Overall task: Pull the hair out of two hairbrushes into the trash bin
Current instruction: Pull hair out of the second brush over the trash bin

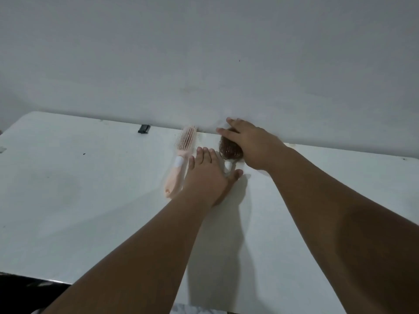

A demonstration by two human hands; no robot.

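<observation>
A pink hairbrush (181, 156) lies on the white table (90, 200) near the wall, bristles up, with a white tape band on its handle. To its right lies a second hairbrush with a white handle (229, 168); a brown clump of hair (230, 149) fills its head. My left hand (207, 177) lies palm down over that handle, which sits pinned between thumb and forefinger. My right hand (248, 143) rests on top of the hair clump with its fingers spread and reaching toward the wall. No trash bin is in view.
The table's far edge meets a plain white wall (204, 64). A small black clip (144, 128) sits at that edge, left of the brushes. The table's near edge runs along the bottom left, with dark floor (22, 284) below it.
</observation>
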